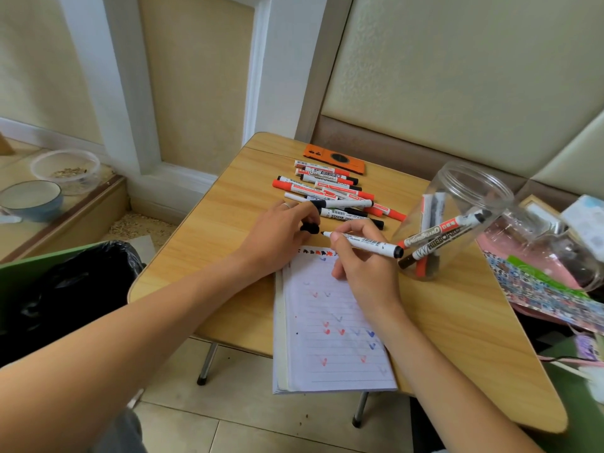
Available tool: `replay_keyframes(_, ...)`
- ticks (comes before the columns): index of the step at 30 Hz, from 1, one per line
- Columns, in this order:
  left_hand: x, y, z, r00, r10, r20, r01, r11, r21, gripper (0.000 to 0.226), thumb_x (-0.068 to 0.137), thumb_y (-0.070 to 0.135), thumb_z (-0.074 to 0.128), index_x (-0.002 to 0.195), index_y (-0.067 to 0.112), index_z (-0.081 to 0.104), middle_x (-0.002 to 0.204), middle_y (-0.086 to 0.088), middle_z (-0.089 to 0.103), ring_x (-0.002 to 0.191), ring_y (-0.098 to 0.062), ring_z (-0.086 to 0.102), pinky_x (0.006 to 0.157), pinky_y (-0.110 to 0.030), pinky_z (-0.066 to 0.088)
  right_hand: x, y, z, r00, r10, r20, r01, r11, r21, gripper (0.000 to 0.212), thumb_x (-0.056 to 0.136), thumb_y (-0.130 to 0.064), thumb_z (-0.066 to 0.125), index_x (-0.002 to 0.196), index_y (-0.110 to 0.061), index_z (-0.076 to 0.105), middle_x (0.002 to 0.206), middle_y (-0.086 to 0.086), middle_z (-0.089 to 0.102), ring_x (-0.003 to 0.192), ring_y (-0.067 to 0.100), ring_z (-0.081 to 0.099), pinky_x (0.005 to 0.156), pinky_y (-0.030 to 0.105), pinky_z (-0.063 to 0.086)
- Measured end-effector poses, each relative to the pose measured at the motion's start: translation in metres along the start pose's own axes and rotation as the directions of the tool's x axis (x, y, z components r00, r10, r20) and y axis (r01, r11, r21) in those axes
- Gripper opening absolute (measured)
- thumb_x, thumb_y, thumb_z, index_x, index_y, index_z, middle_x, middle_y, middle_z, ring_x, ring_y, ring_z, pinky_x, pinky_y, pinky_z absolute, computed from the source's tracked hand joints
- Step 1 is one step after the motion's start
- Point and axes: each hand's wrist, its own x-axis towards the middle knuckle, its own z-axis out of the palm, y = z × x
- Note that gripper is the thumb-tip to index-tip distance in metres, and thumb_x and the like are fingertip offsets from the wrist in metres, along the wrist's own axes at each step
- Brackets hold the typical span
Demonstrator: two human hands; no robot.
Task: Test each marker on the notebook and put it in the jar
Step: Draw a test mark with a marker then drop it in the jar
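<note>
So the right hand (362, 269) is pinching an uncapped black whiteboard marker (362, 242) between thumb and fingers, tip pointing left just above the top edge of the notebook (330, 325), with the heel of the hand resting on the page. The left hand (281, 233) sits right beside it on the wooden folding table (222, 230), fingers curled around the black cap (310, 227), which is close to the marker's tip but not on it. The lined page already has a bunch of red, blue and black ticks. Behind the hands there's a loose pile of red and black markers (333, 191), and past that an orange phone (335, 158). The clear plastic jar (457, 220) stands to the right of the notebook with a few markers leaning inside.
</note>
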Motion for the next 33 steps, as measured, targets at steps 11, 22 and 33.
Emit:
replay_keyframes(11,-0.007,0.009,-0.008,0.974,0.221,0.048,-0.218,0.974,-0.061,0.024,0.091,0.009,0.065,0.111,0.021,0.060,0.109,0.005,0.063,0.101,-0.019,0.055,0.084,-0.048,0.049,0.002,0.004,0.000,0.999,0.000,0.035,0.000,1.000,0.024,0.005,0.098,-0.019,0.071,0.096,-0.020,0.067,0.063,0.002,0.062,0.051,0.020,0.060,0.054,0.035,0.054)
replay_keyframes(22,-0.016,0.004,-0.025,0.984,0.176,0.037,-0.170,0.977,-0.129,0.012,0.093,0.025,0.066,0.105,0.021,0.069,0.092,0.008,0.061,0.087,-0.010,0.052,0.073,-0.032,0.048,0.004,0.003,-0.004,0.971,0.223,-0.081,-0.184,0.922,0.340,0.022,0.103,-0.035,0.062,0.103,-0.015,0.054,0.078,0.006,0.063,0.055,0.016,0.058,0.042,0.020,0.035)
replay_keyframes(33,-0.022,0.016,-0.009,0.996,0.083,-0.036,-0.089,0.975,-0.206,0.036,0.091,0.059,0.062,0.112,0.029,0.060,0.103,0.014,0.056,0.099,-0.007,0.051,0.085,-0.030,0.044,0.008,0.009,-0.001,0.964,0.248,-0.099,-0.215,0.942,0.259,0.022,0.104,-0.016,0.056,0.086,-0.018,0.067,0.066,0.006,0.060,0.048,0.014,0.052,0.037,0.021,0.030)
